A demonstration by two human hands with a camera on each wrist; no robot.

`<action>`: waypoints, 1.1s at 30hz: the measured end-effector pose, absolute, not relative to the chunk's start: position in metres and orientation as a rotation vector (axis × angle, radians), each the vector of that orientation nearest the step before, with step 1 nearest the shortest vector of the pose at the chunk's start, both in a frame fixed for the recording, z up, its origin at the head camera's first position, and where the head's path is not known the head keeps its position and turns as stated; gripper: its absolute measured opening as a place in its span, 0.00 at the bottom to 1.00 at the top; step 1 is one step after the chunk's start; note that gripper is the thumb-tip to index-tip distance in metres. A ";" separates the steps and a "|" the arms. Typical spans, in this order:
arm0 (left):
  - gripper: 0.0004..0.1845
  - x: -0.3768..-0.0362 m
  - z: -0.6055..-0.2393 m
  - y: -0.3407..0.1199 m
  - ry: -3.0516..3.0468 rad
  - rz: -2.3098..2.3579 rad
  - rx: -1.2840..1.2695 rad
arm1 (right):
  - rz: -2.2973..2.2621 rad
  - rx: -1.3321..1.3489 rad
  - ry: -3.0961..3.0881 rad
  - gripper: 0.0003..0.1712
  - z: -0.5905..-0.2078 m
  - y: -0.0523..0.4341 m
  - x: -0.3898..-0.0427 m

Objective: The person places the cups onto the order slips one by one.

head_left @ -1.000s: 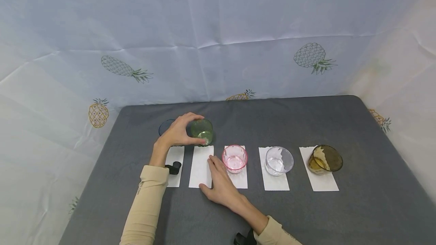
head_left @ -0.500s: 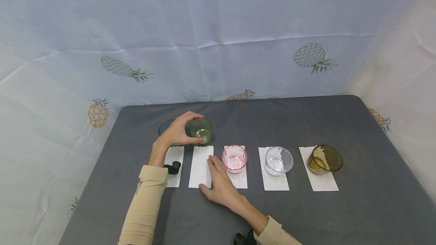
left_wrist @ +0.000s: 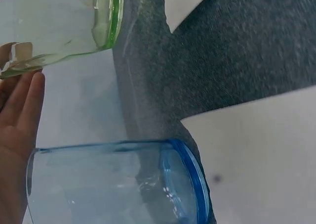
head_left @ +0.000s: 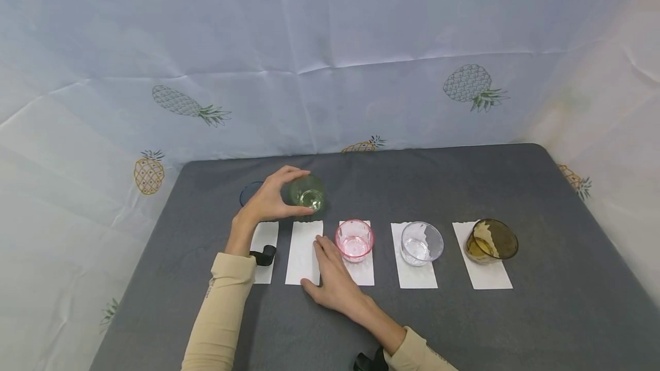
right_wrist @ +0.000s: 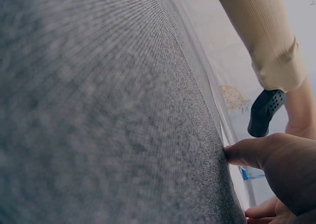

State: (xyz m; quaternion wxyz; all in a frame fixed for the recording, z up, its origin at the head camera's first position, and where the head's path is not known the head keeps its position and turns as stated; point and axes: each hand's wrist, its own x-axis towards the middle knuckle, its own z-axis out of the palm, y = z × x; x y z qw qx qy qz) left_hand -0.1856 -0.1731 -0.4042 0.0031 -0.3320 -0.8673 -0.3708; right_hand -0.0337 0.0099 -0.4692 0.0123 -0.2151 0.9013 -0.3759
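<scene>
Five glass cups stand along the dark grey felt counter (head_left: pixel 464 188) and five white paper strips lie on it. The left hand (head_left: pixel 268 202) has its grip curled round the tilted green glass cup (head_left: pixel 307 192), just behind the bare second white paper strip (head_left: pixel 304 251). The right hand (head_left: pixel 335 279) rests flat on that strip, fingers straight. A blue glass cup (left_wrist: pixel 118 182) sits beside the green one. A pineapple-print cloth (head_left: pixel 330 56) hangs behind.
</scene>
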 end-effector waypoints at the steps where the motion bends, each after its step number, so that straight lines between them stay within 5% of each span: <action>1: 0.44 -0.185 -0.404 -0.172 -2.703 -1.171 -1.052 | -1.170 -0.670 2.808 0.45 -0.469 0.010 -0.034; 33: 0.44 -0.163 -0.389 -0.168 -2.653 -1.199 -1.064 | -1.154 -0.673 2.787 0.45 -0.470 0.011 -0.033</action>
